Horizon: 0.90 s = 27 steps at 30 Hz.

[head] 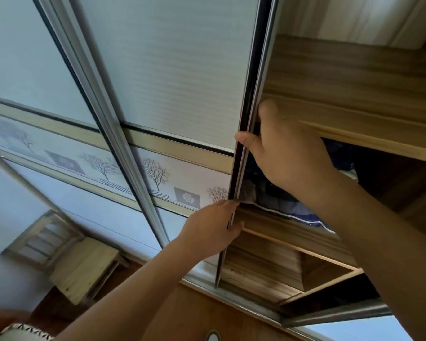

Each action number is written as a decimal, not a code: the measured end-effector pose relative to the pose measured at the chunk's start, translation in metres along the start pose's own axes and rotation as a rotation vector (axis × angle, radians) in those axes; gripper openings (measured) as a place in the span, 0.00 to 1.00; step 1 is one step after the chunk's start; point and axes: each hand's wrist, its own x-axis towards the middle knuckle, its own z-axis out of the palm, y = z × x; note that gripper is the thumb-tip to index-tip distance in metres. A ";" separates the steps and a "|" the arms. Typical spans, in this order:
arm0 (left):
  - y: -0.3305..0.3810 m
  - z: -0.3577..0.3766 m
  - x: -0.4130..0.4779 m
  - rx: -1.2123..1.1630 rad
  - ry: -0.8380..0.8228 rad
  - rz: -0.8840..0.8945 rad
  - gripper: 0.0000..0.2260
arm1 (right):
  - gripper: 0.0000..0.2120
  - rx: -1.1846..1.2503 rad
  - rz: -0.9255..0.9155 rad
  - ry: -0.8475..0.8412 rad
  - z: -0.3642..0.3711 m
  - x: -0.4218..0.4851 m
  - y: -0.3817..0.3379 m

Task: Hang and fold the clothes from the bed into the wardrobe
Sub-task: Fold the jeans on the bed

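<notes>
While the left grip [207, 230] curls round the lower stretch of the sliding door's [177, 82] metal edge frame [252, 94], the right grip [288, 158] pinches the same frame higher up. Its thumb lies on the front face and its fingers go behind, mostly hidden. Neither holds a garment. The clothes from the bed are out of view, and so is the bed. The wardrobe [354, 77] stands partly open on the right.

Hazards, as judged:
- Fingers wrapped behind the frame could be nipped between the door and the wardrobe's wooden shelf [280, 225] or the neighbouring door [35, 57] if the panel slides quickly.
- Dark blue fabric [295, 210] with white piping lies on that shelf close to the door line. It seems soft and loose, so a trailing fold could catch under the frame.
- Uneven pulling from two heights could rack the tall panel in its floor track [231, 301].

Materials: the door panels are frosted, finely ribbed and pale, likely rigid and slick. The frame is a narrow, smooth, brushed-metal strip with hard corners. A printed band of bare trees [155, 172] crosses the door at mid-height. The wardrobe carcass is wood-grain board, flat and square-edged.
</notes>
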 end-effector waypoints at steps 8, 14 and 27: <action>-0.025 -0.017 -0.005 -0.017 0.094 -0.146 0.21 | 0.23 -0.047 -0.098 0.024 0.020 0.031 -0.033; -0.048 -0.029 -0.006 0.004 0.140 -0.221 0.21 | 0.21 -0.091 -0.140 0.057 0.039 0.052 -0.059; -0.098 -0.051 -0.010 0.061 0.189 -0.328 0.22 | 0.11 0.140 -0.312 -0.025 0.065 0.096 -0.093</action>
